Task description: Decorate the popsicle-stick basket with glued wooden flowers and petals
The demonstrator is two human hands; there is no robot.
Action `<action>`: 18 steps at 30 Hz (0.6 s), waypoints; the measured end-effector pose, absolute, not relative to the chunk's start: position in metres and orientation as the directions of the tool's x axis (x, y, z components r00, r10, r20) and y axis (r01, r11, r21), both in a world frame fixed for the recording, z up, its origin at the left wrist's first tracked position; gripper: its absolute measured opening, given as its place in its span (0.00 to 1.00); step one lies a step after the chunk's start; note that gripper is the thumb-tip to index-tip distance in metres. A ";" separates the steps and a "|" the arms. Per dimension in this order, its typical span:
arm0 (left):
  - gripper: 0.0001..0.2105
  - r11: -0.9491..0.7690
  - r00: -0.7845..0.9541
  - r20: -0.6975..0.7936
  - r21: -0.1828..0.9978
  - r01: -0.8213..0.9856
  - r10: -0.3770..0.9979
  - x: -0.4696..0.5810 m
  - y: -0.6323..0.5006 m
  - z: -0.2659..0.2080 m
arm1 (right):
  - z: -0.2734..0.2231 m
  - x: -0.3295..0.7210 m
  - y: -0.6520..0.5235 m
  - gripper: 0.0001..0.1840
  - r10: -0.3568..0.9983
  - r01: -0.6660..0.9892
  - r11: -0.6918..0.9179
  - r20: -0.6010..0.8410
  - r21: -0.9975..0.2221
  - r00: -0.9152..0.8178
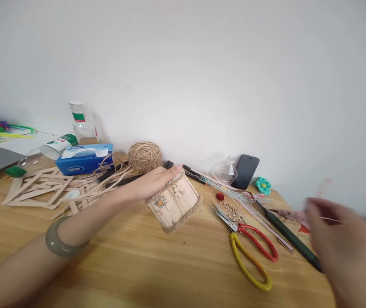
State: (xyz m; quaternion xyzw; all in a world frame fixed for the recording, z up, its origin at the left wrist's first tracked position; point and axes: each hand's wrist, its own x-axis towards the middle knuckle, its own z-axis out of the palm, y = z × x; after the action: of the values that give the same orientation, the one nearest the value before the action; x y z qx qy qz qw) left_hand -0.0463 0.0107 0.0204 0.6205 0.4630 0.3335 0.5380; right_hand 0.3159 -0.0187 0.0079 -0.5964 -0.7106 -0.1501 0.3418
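Gripping, in left hand [157,182], a small pale wood-slat panel-like piece trimmed with twine and flower decorations [174,205]. Held at mid-tabletop [131,265] in view, clasped along its far-left edge. Tilted, decorated face turned up toward the near side. Long axis running near-left to far-right; slats running across that, far-left to near-right. Can't tell whether touching the wood below.

Can't tell grip of right hand [346,244]: blurred, fingers curled, at far right of view by the tabletop's right edge, well apart from slat piece.

Tight on far side: bounded by round ball of tan twine [146,157] and plain white wall [183,77] behind. Crowded at left by flat pale wooden-stick frames [38,188] and blue cardboard tissue box [84,162]. Limited at right by metal scissors with one red, one yellow handle [233,226], lying blades parted, pointing far-left toward the slat piece's right corner, near but apart. Further right, long dark-green slim tool [290,235], slanting toward the right edge. Widest room on near side, between left forearm and scissors.
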 end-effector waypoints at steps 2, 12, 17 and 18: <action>0.27 0.024 0.370 -0.104 0.976 0.214 0.923 -0.045 0.008 0.022 | -0.006 0.276 -0.022 0.08 0.790 0.934 0.306 0.596 -0.186 -0.140; 0.03 0.117 0.558 -0.196 0.978 0.174 0.807 -0.043 0.002 0.027 | -0.025 0.191 -0.035 0.13 0.861 0.806 0.489 0.334 -0.333 -0.384; 0.04 0.047 0.548 -0.167 0.973 0.226 0.820 -0.040 0.001 0.025 | -0.009 0.183 -0.046 0.08 0.814 0.769 0.511 0.505 -0.385 -0.287; 0.05 0.033 0.558 -0.159 0.973 0.230 0.815 -0.039 0.001 0.024 | -0.007 0.179 -0.050 0.07 0.784 0.747 0.538 0.557 -0.390 -0.274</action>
State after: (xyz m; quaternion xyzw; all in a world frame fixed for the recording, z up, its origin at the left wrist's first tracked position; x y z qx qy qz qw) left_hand -0.0390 0.0007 0.0244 0.6508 0.4012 0.2453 0.5961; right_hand 0.1791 -0.0498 -0.0067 -0.4801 -0.7976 0.0252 0.3643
